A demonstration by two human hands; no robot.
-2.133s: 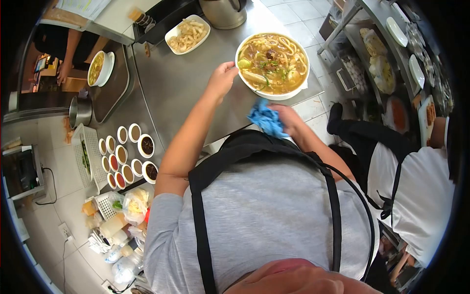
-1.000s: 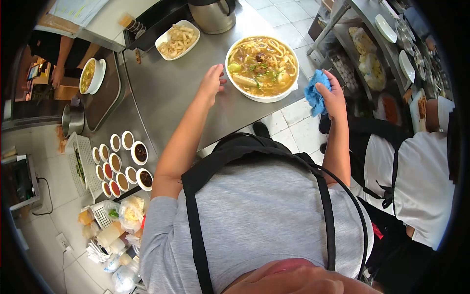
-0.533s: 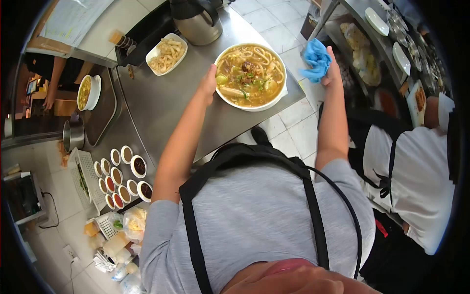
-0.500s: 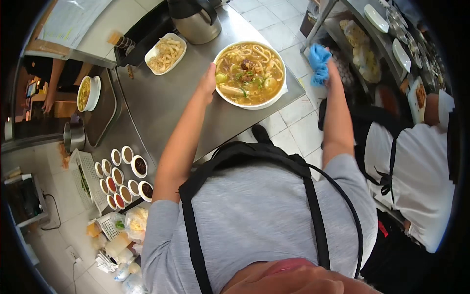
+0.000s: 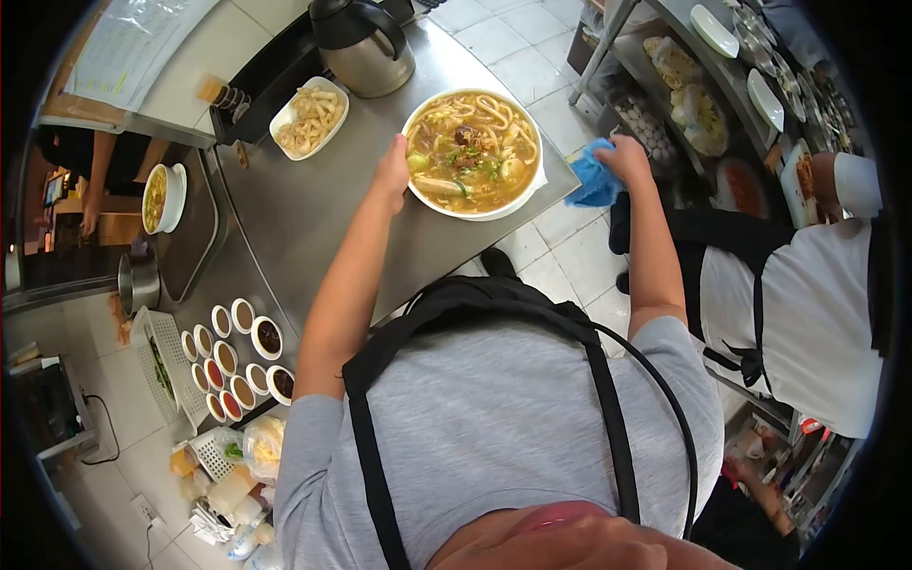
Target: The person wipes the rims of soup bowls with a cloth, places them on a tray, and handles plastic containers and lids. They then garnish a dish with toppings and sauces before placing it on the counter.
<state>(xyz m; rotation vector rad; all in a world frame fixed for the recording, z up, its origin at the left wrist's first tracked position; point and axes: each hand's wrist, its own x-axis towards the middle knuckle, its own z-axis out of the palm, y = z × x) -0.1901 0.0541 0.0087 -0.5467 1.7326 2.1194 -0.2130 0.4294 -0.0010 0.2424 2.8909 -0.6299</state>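
Note:
A large white bowl of noodle soup (image 5: 472,157) stands on the steel counter (image 5: 285,204), near its right corner. My left hand (image 5: 391,174) has hold of the bowl's left rim, the thumb on the edge and the other fingers hidden beneath. Off to the right, past the counter's corner, my right hand (image 5: 622,157) grips a crumpled blue cloth (image 5: 596,177) that hangs from the fingers. On the counter behind the bowl are a white dish of pale fried pieces (image 5: 311,118) and a steel jug with a black handle (image 5: 366,57).
Several small sauce cups (image 5: 225,358) sit at the counter's left, below a dark tray (image 5: 195,252). A second soup bowl (image 5: 163,199) is by the serving opening. On the right, a co-worker in a white apron (image 5: 793,313) stands close beside the shelves (image 5: 655,85).
My right hand has drawn closer to the counter's corner, and the blue cloth now hangs looser on the bowl's side of it. My left hand stays on the bowl. The view has shifted slightly.

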